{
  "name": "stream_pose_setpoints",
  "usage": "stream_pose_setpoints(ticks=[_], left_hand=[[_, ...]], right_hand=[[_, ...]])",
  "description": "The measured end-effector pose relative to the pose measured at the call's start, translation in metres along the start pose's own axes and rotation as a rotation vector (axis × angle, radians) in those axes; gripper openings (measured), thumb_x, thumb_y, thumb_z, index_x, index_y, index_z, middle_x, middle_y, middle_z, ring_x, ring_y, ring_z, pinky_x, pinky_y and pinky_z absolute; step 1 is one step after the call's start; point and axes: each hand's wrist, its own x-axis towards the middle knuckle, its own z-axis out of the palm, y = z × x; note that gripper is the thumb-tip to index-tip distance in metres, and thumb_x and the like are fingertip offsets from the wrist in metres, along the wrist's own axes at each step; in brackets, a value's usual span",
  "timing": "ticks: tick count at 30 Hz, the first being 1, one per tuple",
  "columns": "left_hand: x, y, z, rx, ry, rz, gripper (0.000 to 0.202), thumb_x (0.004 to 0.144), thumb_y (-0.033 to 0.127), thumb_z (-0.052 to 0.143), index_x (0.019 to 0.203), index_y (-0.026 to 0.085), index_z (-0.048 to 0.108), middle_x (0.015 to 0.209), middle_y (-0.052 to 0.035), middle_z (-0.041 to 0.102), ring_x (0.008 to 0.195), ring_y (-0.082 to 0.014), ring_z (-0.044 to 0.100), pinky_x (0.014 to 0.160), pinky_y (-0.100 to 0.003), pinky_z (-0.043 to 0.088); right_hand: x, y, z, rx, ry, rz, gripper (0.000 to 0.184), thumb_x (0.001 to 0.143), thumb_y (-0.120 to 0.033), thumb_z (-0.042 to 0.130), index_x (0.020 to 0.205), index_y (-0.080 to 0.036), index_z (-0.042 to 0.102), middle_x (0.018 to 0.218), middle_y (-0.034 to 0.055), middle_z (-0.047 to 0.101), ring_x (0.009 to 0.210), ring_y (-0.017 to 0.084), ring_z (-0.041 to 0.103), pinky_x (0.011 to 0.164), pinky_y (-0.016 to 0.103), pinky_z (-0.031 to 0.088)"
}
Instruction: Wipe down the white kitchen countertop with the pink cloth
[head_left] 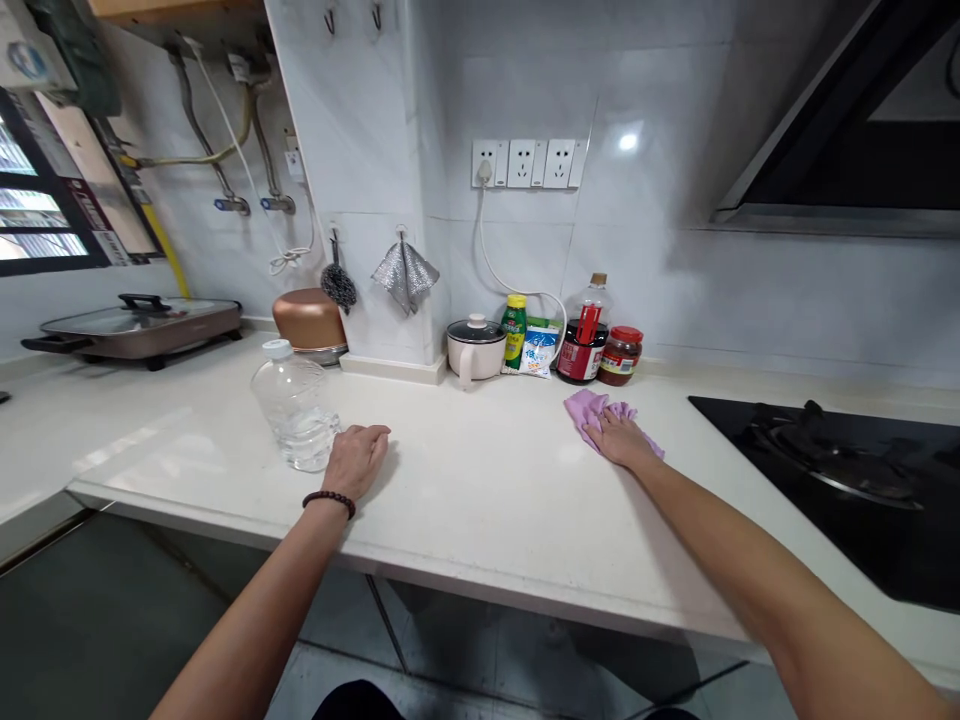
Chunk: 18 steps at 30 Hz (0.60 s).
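Observation:
My right hand (621, 437) presses a crumpled purple cloth (581, 408) onto the white countertop (480, 480); its fingers are bent over the fabric. A dark bead bracelet (330, 500) circles my left wrist. My left hand (358, 462) rests on the counter, its fingers loosely bent and apart from any grip. Just left of it stands a large clear plastic bottle (296, 415) with a white cap, upright. Whether the hand touches the bottle I cannot tell.
Along the wall stand a small pot (476, 350), a green bottle (514, 330), a blue-white packet (538, 350), a dark sauce bottle (583, 345) and a red-lidded jar (620, 357). A black gas hob (840, 490) lies right. An electric pan (142, 325) and copper-coloured pot (307, 318) sit left.

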Motion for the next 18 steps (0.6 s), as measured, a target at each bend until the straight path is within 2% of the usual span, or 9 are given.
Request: stream_pose_setpoints(ticks=[4, 8, 12, 15, 18], left_hand=[[0.000, 0.002, -0.003, 0.020, -0.007, -0.020, 0.047, 0.099, 0.032, 0.038, 0.115, 0.018, 0.080, 0.100, -0.0123, 0.079, 0.105, -0.0294, 0.071, 0.102, -0.044, 0.051], [0.001, 0.004, -0.004, 0.013, -0.019, -0.028, 0.048, 0.099, 0.032, 0.037, 0.116, 0.017, 0.080, 0.101, -0.0128, 0.079, 0.108, -0.0296, 0.071, 0.104, -0.044, 0.050], [0.001, 0.003, -0.003, 0.004, -0.011, -0.025, 0.048, 0.099, 0.033, 0.037, 0.115, 0.017, 0.080, 0.103, -0.0139, 0.079, 0.110, -0.0312, 0.070, 0.103, -0.046, 0.049], [0.000, 0.003, -0.003, -0.011, -0.002, -0.008, 0.048, 0.098, 0.033, 0.038, 0.115, 0.018, 0.080, 0.101, -0.0143, 0.079, 0.109, -0.0322, 0.069, 0.101, -0.047, 0.050], [-0.001, 0.004, -0.003, -0.036, 0.003, 0.002, 0.047, 0.098, 0.034, 0.038, 0.114, 0.018, 0.079, 0.101, -0.0142, 0.079, 0.109, -0.0325, 0.069, 0.100, -0.048, 0.050]], right_hand=[[0.000, -0.010, -0.006, 0.003, 0.002, 0.018, 0.076, 0.109, -0.058, 0.015, 0.170, -0.013, 0.024, 0.174, 0.0170, 0.014, 0.160, 0.038, 0.015, 0.128, 0.059, 0.015], [-0.021, -0.016, -0.007, -0.016, -0.003, 0.008, 0.075, 0.110, -0.058, 0.017, 0.170, -0.015, 0.026, 0.174, 0.0153, 0.016, 0.160, 0.039, 0.014, 0.129, 0.057, 0.015], [-0.060, -0.018, -0.001, -0.022, 0.014, -0.104, 0.077, 0.109, -0.061, 0.017, 0.170, -0.015, 0.027, 0.174, 0.0133, 0.017, 0.161, 0.037, 0.010, 0.130, 0.055, 0.014], [-0.101, -0.014, 0.005, -0.013, 0.043, -0.240, 0.081, 0.108, -0.068, 0.017, 0.169, -0.016, 0.030, 0.174, 0.0118, 0.020, 0.161, 0.035, 0.004, 0.131, 0.054, 0.014], [-0.145, -0.008, 0.009, 0.020, 0.074, -0.336, 0.082, 0.108, -0.073, 0.017, 0.168, -0.021, 0.035, 0.174, 0.0088, 0.020, 0.162, 0.033, 0.005, 0.132, 0.054, 0.016]])
